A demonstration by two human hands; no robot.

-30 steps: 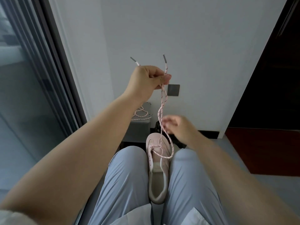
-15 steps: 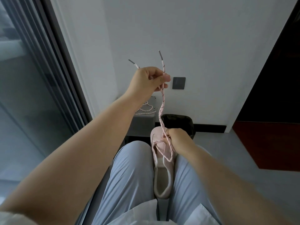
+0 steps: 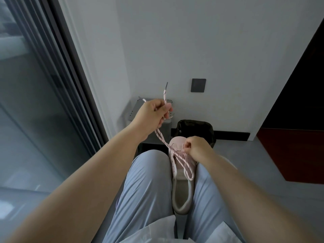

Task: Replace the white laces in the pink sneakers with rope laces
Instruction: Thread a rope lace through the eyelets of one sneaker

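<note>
A pink sneaker point(image 3: 180, 183) stands wedged between the person's thighs, toe pointing away and its open heel nearest the camera. A pale pink rope lace point(image 3: 162, 138) with dark flecks is threaded through the front of the shoe. A slack loop point(image 3: 190, 173) of it lies across the tongue, towards the shoe's right side.

The right grip point(image 3: 196, 148) sits directly on the front of the sneaker, fingers curled and pinching the lace where it crosses the eyelets. From there two strands of lace run up and to the left, side by side, into the left grip point(image 3: 150, 116). That grip is raised above and to the left of the shoe, well clear of it, clenched around both strands. The two lace ends poke out above the fist. One dark tip point(image 3: 166, 84) stands nearly upright and the other point(image 3: 140, 98) angles off to the left.

The legs wear light blue trousers point(image 3: 149, 190). Just beyond the sneaker's toe a black bin point(image 3: 195, 127) stands on the grey floor point(image 3: 245, 163) against a white wall. Beside the bin, behind the left grip, is a low grey box point(image 3: 134, 109). A dark square plate point(image 3: 198, 85) is fixed to the wall above the bin. A glass sliding door point(image 3: 35, 102) with a dark frame fills the left side.
</note>
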